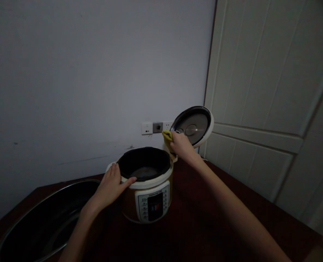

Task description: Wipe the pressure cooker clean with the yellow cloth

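A round electric pressure cooker [128, 205] with a white rim and a button panel stands on the dark red table, its dark inside showing. Its lid [198, 129] is raised and tilted at the back right, the metal underside facing me. My left hand [113, 183] rests on the left of the cooker's rim, thumb stretched along the front edge and fingers apart. My right hand [184, 145] is closed around a yellow cloth [167, 137] beside the hinge and the lid's lower edge. Whether the cloth touches the lid or hinge, I cannot tell.
A large dark basin [45, 202] with a shiny rim sits to the left of the cooker. Behind stands a pale wall with sockets [147, 128] low down. A white panelled door [255, 142] rises on the right. The dark red tabletop [194, 222] extends in front.
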Motion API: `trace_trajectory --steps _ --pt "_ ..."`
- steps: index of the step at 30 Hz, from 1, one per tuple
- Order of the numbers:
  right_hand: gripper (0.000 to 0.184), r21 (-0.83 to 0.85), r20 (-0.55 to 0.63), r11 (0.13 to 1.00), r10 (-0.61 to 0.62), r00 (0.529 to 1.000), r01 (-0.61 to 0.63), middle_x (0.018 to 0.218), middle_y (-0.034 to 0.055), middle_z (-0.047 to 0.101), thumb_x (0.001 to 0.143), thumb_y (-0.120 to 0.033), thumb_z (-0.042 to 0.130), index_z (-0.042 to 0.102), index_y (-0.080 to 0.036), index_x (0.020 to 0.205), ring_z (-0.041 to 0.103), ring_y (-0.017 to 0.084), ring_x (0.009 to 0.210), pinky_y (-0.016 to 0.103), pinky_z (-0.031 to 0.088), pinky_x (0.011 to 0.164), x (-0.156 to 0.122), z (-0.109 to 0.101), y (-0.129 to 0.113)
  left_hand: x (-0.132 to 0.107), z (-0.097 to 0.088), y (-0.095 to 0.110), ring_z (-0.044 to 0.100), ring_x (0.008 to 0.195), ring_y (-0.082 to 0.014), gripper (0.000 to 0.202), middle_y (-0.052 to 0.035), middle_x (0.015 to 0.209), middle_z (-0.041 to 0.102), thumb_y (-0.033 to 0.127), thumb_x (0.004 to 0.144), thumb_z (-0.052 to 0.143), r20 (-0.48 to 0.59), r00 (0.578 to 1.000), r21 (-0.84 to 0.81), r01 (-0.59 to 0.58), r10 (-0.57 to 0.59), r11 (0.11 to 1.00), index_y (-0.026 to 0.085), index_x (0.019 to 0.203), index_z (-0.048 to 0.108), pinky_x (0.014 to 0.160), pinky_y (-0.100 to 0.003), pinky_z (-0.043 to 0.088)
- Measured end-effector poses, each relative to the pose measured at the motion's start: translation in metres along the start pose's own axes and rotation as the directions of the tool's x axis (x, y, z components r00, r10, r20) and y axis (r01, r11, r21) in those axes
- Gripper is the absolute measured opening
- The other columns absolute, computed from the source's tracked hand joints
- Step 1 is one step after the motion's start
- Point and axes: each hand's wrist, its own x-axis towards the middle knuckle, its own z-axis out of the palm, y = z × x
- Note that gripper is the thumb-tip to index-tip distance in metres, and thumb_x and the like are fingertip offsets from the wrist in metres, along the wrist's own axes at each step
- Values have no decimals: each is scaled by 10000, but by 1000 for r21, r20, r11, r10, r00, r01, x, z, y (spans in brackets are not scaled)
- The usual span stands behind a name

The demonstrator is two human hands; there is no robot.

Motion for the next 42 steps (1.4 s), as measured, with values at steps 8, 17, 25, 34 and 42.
trace_trajectory --steps 8,17,25,34,42 --pt "327 -128 245 981 -110 963 144 1150 222 635 883 -140 424 607 -54 1140 616 252 1046 276 447 838 73 24 -16 -1 -1 0 176 1404 -360 976 -297 1489 228 706 775 358 9 1000 3 -15 15 1000 -34 1403 255 1123 -489 202" --pt "295 -151 401 982 -48 915 118 1048 218 685 844 -161 534 666 -68 1090 660 246 993 243 477 807 63 76 -9 -1 3 -4 182 1401 -365 949 -270 1485 275 711 776 375 -33 999 -18 -24 24 1000 16 1414 268 1120 -491 217" --pt "328 -163 338 984 -6 941 65 1109 245 650 877 -110 436 634 -54 1133 630 276 1061 319 484 849 47 87 -14 -2 -1 0 148 1413 -359 965 -278 1502 216 701 779 349 5 1000 -10 2 -1 1000 -24 1409 259 1133 -482 182" --pt "319 -159 269 987 14 963 30 1072 249 651 867 -81 394 627 -36 1079 646 285 1005 324 488 823 13 72 -14 2 7 -8 193 1403 -362 937 -265 1482 288 692 771 376 -49 998 -22 -30 29 999 12 1408 274 1117 -507 203" --pt "303 44 222 983 -182 958 176 1026 162 671 784 -56 438 592 -96 1042 638 232 957 295 467 808 -40 33 1 3 9 -10 211 1399 -362 928 -258 1477 306 689 768 383 -70 997 -28 -47 45 998 27 1408 267 1116 -503 217"
